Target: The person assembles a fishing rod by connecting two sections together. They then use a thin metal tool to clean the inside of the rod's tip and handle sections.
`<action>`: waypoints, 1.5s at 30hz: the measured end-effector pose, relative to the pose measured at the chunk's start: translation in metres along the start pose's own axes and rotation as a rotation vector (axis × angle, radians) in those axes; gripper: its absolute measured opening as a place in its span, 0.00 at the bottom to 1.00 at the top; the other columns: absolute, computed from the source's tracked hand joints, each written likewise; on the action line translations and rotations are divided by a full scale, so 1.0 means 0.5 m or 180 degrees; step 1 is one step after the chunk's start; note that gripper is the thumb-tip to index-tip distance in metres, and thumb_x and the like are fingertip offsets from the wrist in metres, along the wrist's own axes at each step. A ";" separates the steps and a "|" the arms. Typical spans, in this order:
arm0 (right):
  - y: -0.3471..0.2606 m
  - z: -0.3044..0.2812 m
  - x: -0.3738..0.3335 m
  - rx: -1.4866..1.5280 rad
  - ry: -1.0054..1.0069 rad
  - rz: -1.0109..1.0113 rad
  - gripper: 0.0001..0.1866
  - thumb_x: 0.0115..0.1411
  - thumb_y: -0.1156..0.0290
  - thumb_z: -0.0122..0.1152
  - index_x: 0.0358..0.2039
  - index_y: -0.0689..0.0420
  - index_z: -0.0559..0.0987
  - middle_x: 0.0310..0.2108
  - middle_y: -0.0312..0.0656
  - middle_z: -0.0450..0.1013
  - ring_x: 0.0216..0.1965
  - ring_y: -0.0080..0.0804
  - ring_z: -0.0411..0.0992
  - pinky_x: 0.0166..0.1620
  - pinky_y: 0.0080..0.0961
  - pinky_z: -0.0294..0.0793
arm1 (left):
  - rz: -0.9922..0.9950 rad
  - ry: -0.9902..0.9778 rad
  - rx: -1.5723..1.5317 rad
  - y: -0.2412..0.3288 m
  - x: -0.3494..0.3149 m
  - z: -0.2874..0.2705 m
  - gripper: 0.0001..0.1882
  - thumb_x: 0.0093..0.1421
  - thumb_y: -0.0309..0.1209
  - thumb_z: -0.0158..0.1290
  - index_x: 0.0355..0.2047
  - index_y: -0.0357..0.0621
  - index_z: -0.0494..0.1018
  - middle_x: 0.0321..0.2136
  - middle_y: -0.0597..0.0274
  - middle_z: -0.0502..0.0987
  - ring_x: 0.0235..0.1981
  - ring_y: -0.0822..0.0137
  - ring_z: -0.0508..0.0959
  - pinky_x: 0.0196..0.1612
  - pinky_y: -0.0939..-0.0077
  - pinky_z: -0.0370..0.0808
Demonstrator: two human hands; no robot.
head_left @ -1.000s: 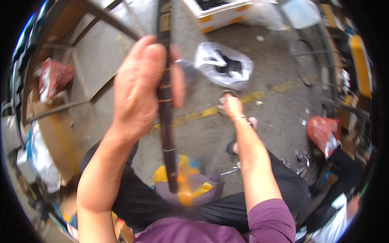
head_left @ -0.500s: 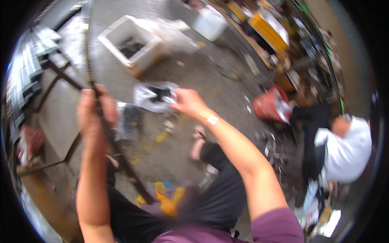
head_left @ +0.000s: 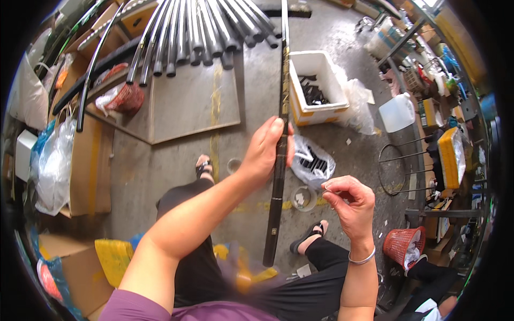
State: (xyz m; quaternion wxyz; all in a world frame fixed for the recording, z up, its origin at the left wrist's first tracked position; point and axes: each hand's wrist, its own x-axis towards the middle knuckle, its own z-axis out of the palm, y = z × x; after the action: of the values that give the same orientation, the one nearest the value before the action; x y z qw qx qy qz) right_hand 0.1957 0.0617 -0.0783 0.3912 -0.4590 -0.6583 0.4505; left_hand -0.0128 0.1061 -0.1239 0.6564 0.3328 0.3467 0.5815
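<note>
My left hand [head_left: 266, 152] is wrapped round a long black fishing rod [head_left: 274, 214] with gold markings. The rod stands nearly upright in the picture, its thick butt end towards my lap. To the right of it my right hand [head_left: 350, 206] is raised, thumb and fingertips pinched together; what is between them, if anything, is too small to make out. A clear plastic bag [head_left: 326, 167] of small black parts lies just beyond my right hand. Below the bag is a small round clear tub [head_left: 303, 198] with something pale inside.
Several black and silver tubes [head_left: 198, 40] lie fanned out at the far side above a framed board [head_left: 195, 107]. A white foam box [head_left: 340, 99] holds black pieces. A white jug [head_left: 397, 113], a red basket [head_left: 404, 247] and a seated person's leg [head_left: 436, 278] are on the right.
The view has swung to the left. My right hand, earlier at the bag of black parts, is now apart from it and pinched. The left hand keeps its hold on the rod.
</note>
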 end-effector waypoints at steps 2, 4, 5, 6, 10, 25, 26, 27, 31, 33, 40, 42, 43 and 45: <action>-0.013 0.016 0.001 -0.0149 -0.0044 -0.0290 0.07 0.48 0.86 0.63 0.28 0.64 0.78 0.30 0.41 0.76 0.29 0.23 0.73 0.32 0.16 0.73 | 0.0008 -0.0137 -0.0096 -0.007 0.001 0.006 0.20 0.67 0.48 0.37 0.37 0.43 0.64 0.13 0.63 0.67 0.13 0.74 0.65 0.16 0.82 0.62; -0.026 0.026 0.008 -0.0252 -0.0071 -0.0478 0.07 0.47 0.88 0.62 0.27 0.64 0.78 0.29 0.42 0.76 0.30 0.27 0.74 0.33 0.19 0.73 | -0.0070 -0.0166 -0.0151 -0.001 -0.001 0.009 0.20 0.67 0.48 0.37 0.37 0.43 0.64 0.14 0.62 0.68 0.13 0.74 0.65 0.17 0.82 0.62; -0.028 0.027 0.016 -0.0242 -0.0157 -0.0562 0.08 0.47 0.88 0.61 0.28 0.63 0.78 0.29 0.42 0.76 0.30 0.29 0.74 0.33 0.19 0.74 | -0.0107 -0.0177 -0.0176 0.001 -0.002 0.007 0.20 0.67 0.49 0.37 0.36 0.43 0.64 0.14 0.62 0.68 0.13 0.74 0.65 0.17 0.82 0.62; -0.030 0.028 0.024 -0.0237 -0.0241 -0.0638 0.08 0.46 0.88 0.61 0.28 0.63 0.78 0.29 0.43 0.76 0.31 0.30 0.75 0.34 0.20 0.74 | -0.0071 -0.0241 -0.0175 0.000 0.000 0.003 0.20 0.67 0.49 0.37 0.36 0.43 0.64 0.13 0.62 0.68 0.13 0.73 0.64 0.17 0.80 0.62; -0.037 0.056 0.029 0.0148 -0.0398 -0.0552 0.11 0.44 0.89 0.62 0.28 0.61 0.79 0.27 0.43 0.76 0.30 0.32 0.75 0.34 0.23 0.74 | -0.0127 -0.0271 -0.0249 0.017 0.007 0.003 0.20 0.67 0.50 0.36 0.36 0.44 0.63 0.11 0.63 0.66 0.12 0.72 0.63 0.18 0.79 0.61; -0.042 0.121 0.043 0.0169 -0.0562 -0.0813 0.11 0.42 0.89 0.65 0.26 0.61 0.78 0.25 0.42 0.76 0.29 0.30 0.75 0.33 0.21 0.74 | -0.0281 -0.0532 -0.1381 0.043 0.001 -0.012 0.16 0.67 0.46 0.37 0.34 0.46 0.63 0.08 0.66 0.63 0.10 0.74 0.59 0.15 0.79 0.55; -0.041 0.122 0.042 0.0157 -0.0557 -0.0826 0.11 0.42 0.89 0.65 0.26 0.61 0.78 0.25 0.42 0.76 0.29 0.30 0.75 0.33 0.21 0.74 | -0.0293 -0.0533 -0.1374 0.044 0.000 -0.012 0.16 0.67 0.46 0.37 0.34 0.46 0.63 0.07 0.66 0.63 0.10 0.74 0.59 0.15 0.79 0.55; -0.041 0.124 0.042 0.0147 -0.0558 -0.0842 0.11 0.42 0.89 0.65 0.26 0.61 0.78 0.25 0.42 0.76 0.29 0.30 0.75 0.33 0.21 0.73 | -0.0309 -0.0517 -0.1376 0.045 -0.001 -0.012 0.16 0.67 0.45 0.37 0.34 0.46 0.63 0.07 0.67 0.63 0.10 0.74 0.59 0.15 0.79 0.55; -0.042 0.131 0.041 0.0133 -0.0582 -0.0839 0.11 0.42 0.89 0.65 0.26 0.61 0.78 0.25 0.42 0.76 0.29 0.30 0.75 0.32 0.21 0.73 | -0.0321 -0.0462 -0.1407 0.043 -0.001 -0.011 0.15 0.68 0.45 0.37 0.34 0.47 0.63 0.07 0.67 0.63 0.09 0.74 0.58 0.15 0.79 0.55; -0.042 0.132 0.041 0.0148 -0.0591 -0.0810 0.11 0.42 0.89 0.65 0.26 0.61 0.79 0.25 0.42 0.76 0.28 0.30 0.75 0.32 0.21 0.73 | -0.0296 -0.0456 -0.1409 0.042 -0.002 -0.011 0.16 0.68 0.45 0.37 0.34 0.46 0.63 0.07 0.67 0.63 0.09 0.74 0.58 0.15 0.80 0.55; -0.038 0.133 0.042 0.0143 -0.0582 -0.0877 0.10 0.44 0.87 0.64 0.27 0.61 0.78 0.25 0.42 0.75 0.27 0.33 0.75 0.31 0.23 0.73 | -0.0262 -0.0452 -0.1345 0.043 -0.003 -0.012 0.16 0.67 0.46 0.38 0.34 0.46 0.63 0.08 0.67 0.63 0.10 0.75 0.59 0.15 0.80 0.55; -0.038 0.134 0.042 0.0142 -0.0577 -0.0872 0.10 0.43 0.87 0.64 0.27 0.61 0.78 0.25 0.42 0.75 0.27 0.33 0.75 0.31 0.23 0.73 | -0.0266 -0.0433 -0.1320 0.043 -0.003 -0.012 0.17 0.67 0.47 0.38 0.34 0.46 0.63 0.08 0.67 0.63 0.10 0.76 0.58 0.15 0.81 0.55; -0.039 0.134 0.042 0.0130 -0.0577 -0.0886 0.10 0.43 0.87 0.64 0.27 0.61 0.78 0.25 0.42 0.75 0.27 0.33 0.75 0.31 0.23 0.73 | -0.0261 -0.0424 -0.1295 0.043 -0.003 -0.012 0.17 0.67 0.47 0.38 0.34 0.46 0.63 0.09 0.67 0.63 0.10 0.76 0.58 0.15 0.81 0.55; -0.040 0.134 0.043 0.0107 -0.0578 -0.0913 0.10 0.43 0.87 0.64 0.27 0.61 0.78 0.25 0.42 0.75 0.27 0.33 0.75 0.31 0.23 0.73 | -0.0257 -0.0404 -0.1257 0.042 -0.003 -0.013 0.17 0.67 0.47 0.38 0.34 0.46 0.63 0.09 0.67 0.63 0.10 0.76 0.58 0.15 0.81 0.55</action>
State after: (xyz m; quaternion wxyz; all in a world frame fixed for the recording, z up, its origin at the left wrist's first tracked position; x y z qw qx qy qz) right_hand 0.1226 0.0633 -0.0762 0.3980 -0.3111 -0.7421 0.4406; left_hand -0.0296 0.1072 -0.1094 0.7522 0.2194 0.1972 0.5892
